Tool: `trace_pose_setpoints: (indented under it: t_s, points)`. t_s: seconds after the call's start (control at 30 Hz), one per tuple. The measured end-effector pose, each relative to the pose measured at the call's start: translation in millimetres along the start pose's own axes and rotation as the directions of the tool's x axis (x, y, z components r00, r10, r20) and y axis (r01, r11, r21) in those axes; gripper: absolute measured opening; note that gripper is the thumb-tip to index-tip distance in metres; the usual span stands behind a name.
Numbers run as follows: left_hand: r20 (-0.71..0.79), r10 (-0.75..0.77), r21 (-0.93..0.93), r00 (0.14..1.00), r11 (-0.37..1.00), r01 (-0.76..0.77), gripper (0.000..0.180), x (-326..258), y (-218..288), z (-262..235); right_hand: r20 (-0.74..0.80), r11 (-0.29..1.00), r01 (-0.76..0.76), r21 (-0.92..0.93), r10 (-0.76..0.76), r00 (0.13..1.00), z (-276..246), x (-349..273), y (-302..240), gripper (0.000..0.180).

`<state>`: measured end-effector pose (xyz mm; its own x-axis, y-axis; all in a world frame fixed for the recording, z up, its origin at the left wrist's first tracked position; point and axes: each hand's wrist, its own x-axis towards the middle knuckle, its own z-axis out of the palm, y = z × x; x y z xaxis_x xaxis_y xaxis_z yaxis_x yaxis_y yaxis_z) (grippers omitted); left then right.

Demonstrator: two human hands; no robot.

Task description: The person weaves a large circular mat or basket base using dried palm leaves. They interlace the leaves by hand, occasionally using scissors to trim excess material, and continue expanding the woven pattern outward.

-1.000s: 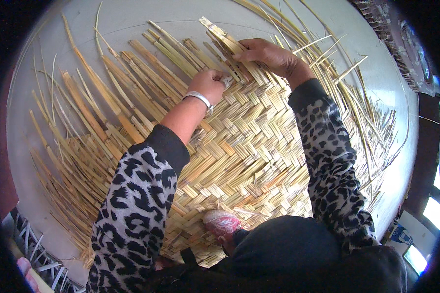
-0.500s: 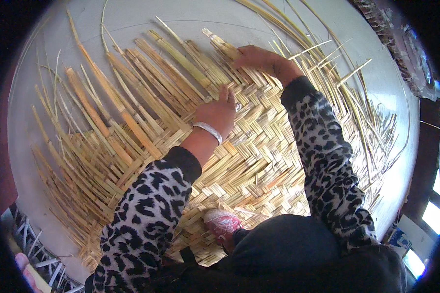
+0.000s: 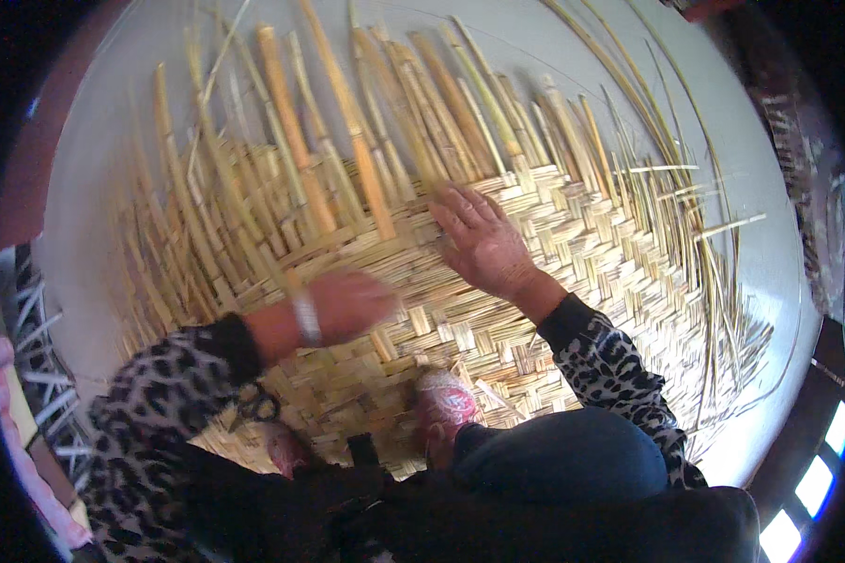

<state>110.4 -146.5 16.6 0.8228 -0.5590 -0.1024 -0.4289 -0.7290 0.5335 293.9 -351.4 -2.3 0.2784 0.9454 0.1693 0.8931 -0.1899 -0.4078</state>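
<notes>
A large mat of split, flattened reed strips [image 3: 460, 314] lies under both hands, woven in a zigzag pattern. Along its far and left sides, loose strip ends [image 3: 357, 122] stick out unwoven. My right hand [image 3: 486, 242] rests palm down at the far edge of the weave, its fingers stretched out toward the base of the loose strips. Nothing shows in its grasp. Over the left middle of the mat hangs my left hand [image 3: 347, 305], wearing a silver bracelet [image 3: 306, 319]. Motion smears its fingers, so whether it holds anything is unclear.
My pink shoes [image 3: 446, 403] stand on the near part of the mat. A dark looped thing [image 3: 258, 405] is beside my left sleeve. Long thin stems curve across the pale floor [image 3: 526, 42] at far right. A white lattice [image 3: 52, 375] stands at the left.
My left hand has drawn back toward me and left from the mat's far edge. My right hand has come nearer, off the upright strips onto the weave. The whole view has shifted.
</notes>
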Motion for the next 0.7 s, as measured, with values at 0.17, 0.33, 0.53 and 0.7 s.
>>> trace_pose_setpoints:
  t_s: [0.17,0.33,0.53,0.7]
  points:
    - [0.066,-0.607,0.145,0.792,0.791,0.594,0.024,-228.2,-33.5,-36.1,0.173,0.980,-0.065,-0.187,0.098,0.980,17.0,6.0,-21.3,0.051]
    - [0.295,-0.955,-0.802,0.027,-0.232,0.551,0.021,-354.5,-28.5,-2.3,0.329,0.956,-0.024,-0.292,0.124,0.936,8.4,12.6,-34.4,0.062]
    - [0.355,-0.914,-0.778,-0.196,-0.173,-0.604,0.033,-405.9,-47.2,87.8,0.754,0.992,-0.083,-0.096,0.126,0.644,-46.7,59.4,-51.6,0.061]
    - [0.214,-0.831,-0.827,-0.514,0.126,-0.548,0.027,-423.3,-43.0,105.6,0.836,0.993,0.111,-0.030,-0.036,0.548,-47.0,159.0,-134.9,0.054]
